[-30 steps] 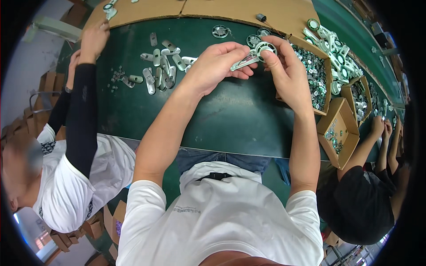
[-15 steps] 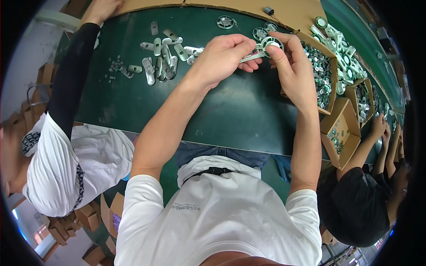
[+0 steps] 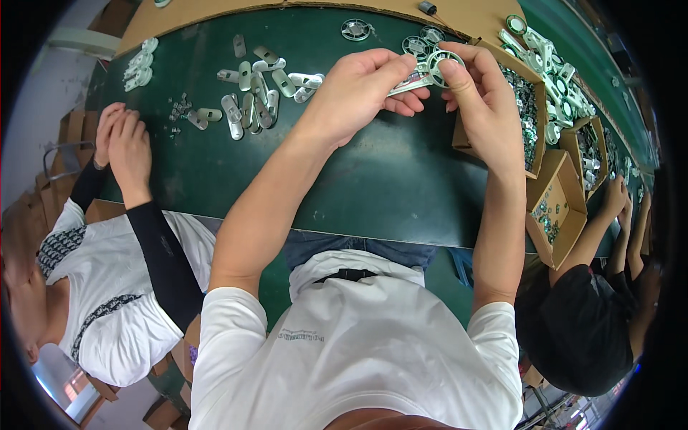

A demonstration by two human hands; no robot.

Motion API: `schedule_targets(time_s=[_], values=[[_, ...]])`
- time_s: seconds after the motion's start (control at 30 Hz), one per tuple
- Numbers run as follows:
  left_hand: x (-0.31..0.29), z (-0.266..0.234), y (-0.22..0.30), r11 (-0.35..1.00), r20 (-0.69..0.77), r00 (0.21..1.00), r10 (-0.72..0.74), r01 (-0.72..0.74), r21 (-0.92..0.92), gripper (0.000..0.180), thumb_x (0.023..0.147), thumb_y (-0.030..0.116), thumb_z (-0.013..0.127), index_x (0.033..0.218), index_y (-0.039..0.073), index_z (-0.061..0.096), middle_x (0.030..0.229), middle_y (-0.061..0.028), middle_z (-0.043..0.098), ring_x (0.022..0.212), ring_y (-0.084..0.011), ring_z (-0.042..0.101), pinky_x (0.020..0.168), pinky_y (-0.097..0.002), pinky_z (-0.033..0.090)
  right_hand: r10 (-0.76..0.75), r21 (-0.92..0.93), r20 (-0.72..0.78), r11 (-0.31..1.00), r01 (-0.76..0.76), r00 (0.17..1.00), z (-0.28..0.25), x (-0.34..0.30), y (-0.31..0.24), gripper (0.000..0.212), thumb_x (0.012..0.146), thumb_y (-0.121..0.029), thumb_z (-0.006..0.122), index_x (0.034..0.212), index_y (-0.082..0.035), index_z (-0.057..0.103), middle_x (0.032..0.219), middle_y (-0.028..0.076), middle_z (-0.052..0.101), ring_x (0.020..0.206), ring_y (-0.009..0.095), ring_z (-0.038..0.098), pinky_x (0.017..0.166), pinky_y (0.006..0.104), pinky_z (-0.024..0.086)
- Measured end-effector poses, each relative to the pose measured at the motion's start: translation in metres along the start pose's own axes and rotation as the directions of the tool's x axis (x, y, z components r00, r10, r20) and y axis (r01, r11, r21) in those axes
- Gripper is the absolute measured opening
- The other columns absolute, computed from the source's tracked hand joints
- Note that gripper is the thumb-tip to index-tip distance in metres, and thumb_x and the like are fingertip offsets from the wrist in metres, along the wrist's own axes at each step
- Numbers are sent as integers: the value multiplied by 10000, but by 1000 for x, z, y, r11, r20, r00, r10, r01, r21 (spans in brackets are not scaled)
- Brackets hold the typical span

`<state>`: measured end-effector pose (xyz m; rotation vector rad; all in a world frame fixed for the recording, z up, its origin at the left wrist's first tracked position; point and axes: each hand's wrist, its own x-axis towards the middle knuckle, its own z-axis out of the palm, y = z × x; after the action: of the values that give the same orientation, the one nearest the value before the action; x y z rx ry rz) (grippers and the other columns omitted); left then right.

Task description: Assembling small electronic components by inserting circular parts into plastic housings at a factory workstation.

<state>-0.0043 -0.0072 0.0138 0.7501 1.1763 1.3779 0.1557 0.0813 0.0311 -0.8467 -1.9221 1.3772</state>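
Between my two hands, above the far part of the green table, is a pale plastic part with a ring head and a straight handle [image 3: 410, 87]. My left hand [image 3: 362, 86] is closed on the handle side, thumb pressed on top. Around the ring, the thumb and fingers of my right hand [image 3: 479, 97] are closed too. My fingers hide the inside of the part. Just beyond them lie several round spoked rings [image 3: 415, 46]. Left of my left hand is a loose group of silvery oval plates with slots [image 3: 256, 100].
Cardboard boxes of small parts [image 3: 530, 107] stand right of my right hand, and an open box [image 3: 555, 215] sits nearer. Pale ring-ended parts [image 3: 555, 79] are heaped behind them. At left, a co-worker's hands [image 3: 125, 147] rest by small metal bits [image 3: 179, 111]. Other co-workers sit at right.
The co-worker at left has drawn an arm back from the far edge, and both their hands are now together. A pale stack shows at far left. My hands keep their hold, barely shifted.
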Motion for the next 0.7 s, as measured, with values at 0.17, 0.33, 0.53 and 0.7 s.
schedule_targets(time_s=[0.17, 0.33, 0.53, 0.7], values=[[2, -1, -1, 999, -10, 999, 30, -30, 43, 299, 1017, 280, 544, 1076, 0, 629, 922, -110, 702, 780, -144, 664, 740, -268, 541, -70, -2, 0, 998, 70, 998, 3, 3, 7, 368, 968, -305, 640, 1179, -6, 600, 810, 2, 610, 712, 69, 542, 632, 224, 454], [7, -6, -2, 996, 22, 999, 43, -45, 81, 285, 1020, 274, 539, 1082, 11, 631, 928, -105, 699, 792, -141, 658, 756, -271, 535, -48, 24, 26, 999, 47, 999, 0, 6, 6, 354, 971, -284, 631, 1206, -22, 595, 815, 2, 617, 720, 68, 557, 649, 225, 472], [1, -11, 12, 992, -62, 993, 105, -99, 83, 266, 1002, 210, 569, 1155, 2, 636, 963, -86, 677, 805, -136, 662, 722, -255, 551, -169, 298, 28, 942, 153, 985, -5, 5, 1, 416, 940, -66, 635, 1325, -14, 486, 1115, 66, 611, 878, 97, 598, 791, 233, 496], [3, -6, 4, 912, -82, 912, 403, -392, 119, 203, 936, 74, 664, 1118, -10, 632, 931, -59, 678, 836, -116, 657, 735, -237, 538, -242, 220, -12, 946, 239, 970, -6, 3, 2, 312, 898, 41, 590, 1188, -11, 488, 1255, 100, 554, 1042, 115, 584, 917, 285, 489]])
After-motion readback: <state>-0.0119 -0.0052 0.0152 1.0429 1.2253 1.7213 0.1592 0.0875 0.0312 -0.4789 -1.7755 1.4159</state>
